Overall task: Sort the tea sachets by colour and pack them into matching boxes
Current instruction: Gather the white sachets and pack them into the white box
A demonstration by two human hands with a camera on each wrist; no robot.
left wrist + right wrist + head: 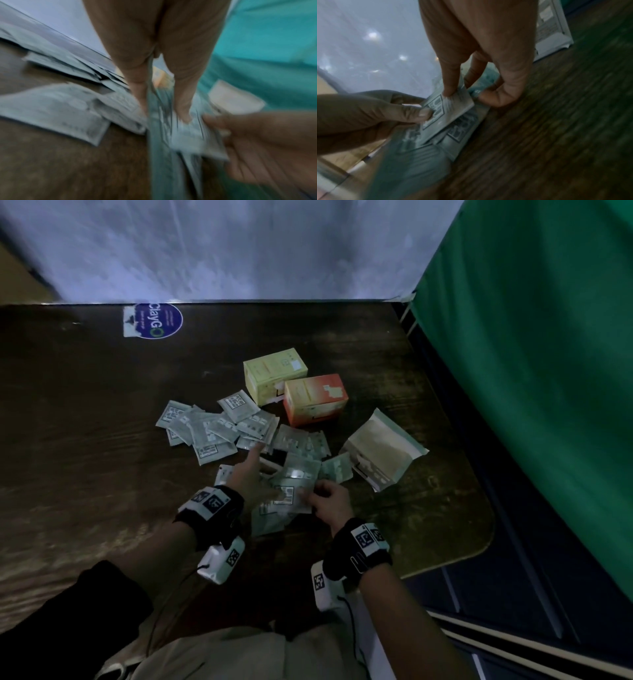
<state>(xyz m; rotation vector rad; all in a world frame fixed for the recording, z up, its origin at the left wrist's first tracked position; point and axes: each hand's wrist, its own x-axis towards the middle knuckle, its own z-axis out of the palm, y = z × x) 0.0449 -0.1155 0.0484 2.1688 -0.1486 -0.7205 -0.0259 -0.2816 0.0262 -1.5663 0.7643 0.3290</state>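
Observation:
Many pale grey-green tea sachets [219, 429] lie scattered on the dark wooden table [85, 422]. Behind them stand a yellow box [274, 373] and an orange box [315, 402]. A beige and white box [383, 455] lies open on its side to the right. My left hand [257, 479] holds a fanned stack of sachets [289, 491] just above the table, its thumb [412, 112] pressed on top. My right hand [329, 503] pinches the top sachet [452, 106] of that stack between forefinger and thumb. Colours of the sachet faces are hidden in the dim light.
A blue round sticker [157, 320] marks the table's far left. A green curtain [534, 371] hangs along the right side, past the table's rounded right corner [479, 539]. A pale wall [239, 248] runs behind. Bare wood lies to the left of the pile.

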